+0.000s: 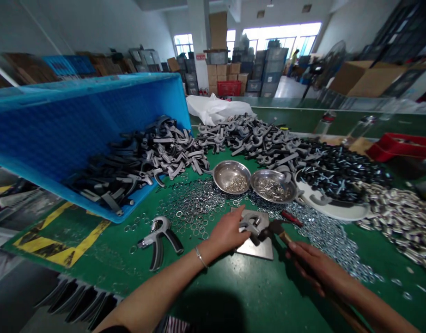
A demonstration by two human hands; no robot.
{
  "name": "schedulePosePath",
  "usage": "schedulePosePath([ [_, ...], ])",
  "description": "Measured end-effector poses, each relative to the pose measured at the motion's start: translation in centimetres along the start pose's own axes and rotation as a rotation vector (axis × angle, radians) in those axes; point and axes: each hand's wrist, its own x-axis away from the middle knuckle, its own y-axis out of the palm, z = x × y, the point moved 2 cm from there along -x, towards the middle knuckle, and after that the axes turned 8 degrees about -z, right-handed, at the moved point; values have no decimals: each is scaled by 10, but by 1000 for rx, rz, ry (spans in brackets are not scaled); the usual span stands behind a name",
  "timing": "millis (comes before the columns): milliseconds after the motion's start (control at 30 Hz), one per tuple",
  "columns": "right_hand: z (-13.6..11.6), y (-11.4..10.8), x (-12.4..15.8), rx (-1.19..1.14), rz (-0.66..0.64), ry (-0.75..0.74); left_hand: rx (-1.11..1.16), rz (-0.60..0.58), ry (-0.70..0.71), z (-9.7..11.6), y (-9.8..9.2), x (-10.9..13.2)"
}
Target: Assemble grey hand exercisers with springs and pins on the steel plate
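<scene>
Left hand (228, 232) fingers curled round gray handle part (250, 223) on metal plate (257, 250); right hand (312, 262) wrapped round hammer (285, 237), head by part, contact unclear. Beyond: loose rings (195, 203), two bowls (222, 172), green table (258, 291).

The metal plate (258, 249) is flat, smooth and faintly shiny. On it, the grip piece (249, 226) looks like matt grey plastic; at its right edge, the hammer head (276, 227) is dark, dull metal, the hammer handle (285, 238) wood. Beyond the plate, steel bowls (224, 172) gleam. To its left, the hand grip trainer (158, 232) pairs matt grey plastic with a shiny metal spring (155, 225).
</scene>
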Motion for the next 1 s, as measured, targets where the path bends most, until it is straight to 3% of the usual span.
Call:
schedulePosePath([
  [100,20,-19,6,282,173,-57,215,-104,-52,-1,-13,-2],
  [167,17,-36,-3,608,404,-171,112,-19,-60,-3,-17,1],
  [233,8,-51,-22,889,580,-180,-67,75,-35,-4,-15,6],
  [333,-4,-64,-51,1100,584,-90,-179,48,19,-8,-4,16],
  [433,-12,-70,-57,1119,531,-72,-171,38,25,-13,4,22],
  [533,-27,-67,-40,961,610,-153,-136,83,20,-18,5,23],
  [600,-44,-54,-31,610,607,-294,-113,99,18,-21,4,22],
  [667,-62,-30,-32,172,493,-418,-96,93,26,-23,4,20],
  [733,-76,-1,-45,-113,388,-469,-88,85,40,-24,3,19],
  [867,-83,38,-81,-214,371,-454,-83,84,26,-25,1,17],
  [1000,-79,45,-96,-185,396,-494,-58,60,-1,-24,0,16],
])
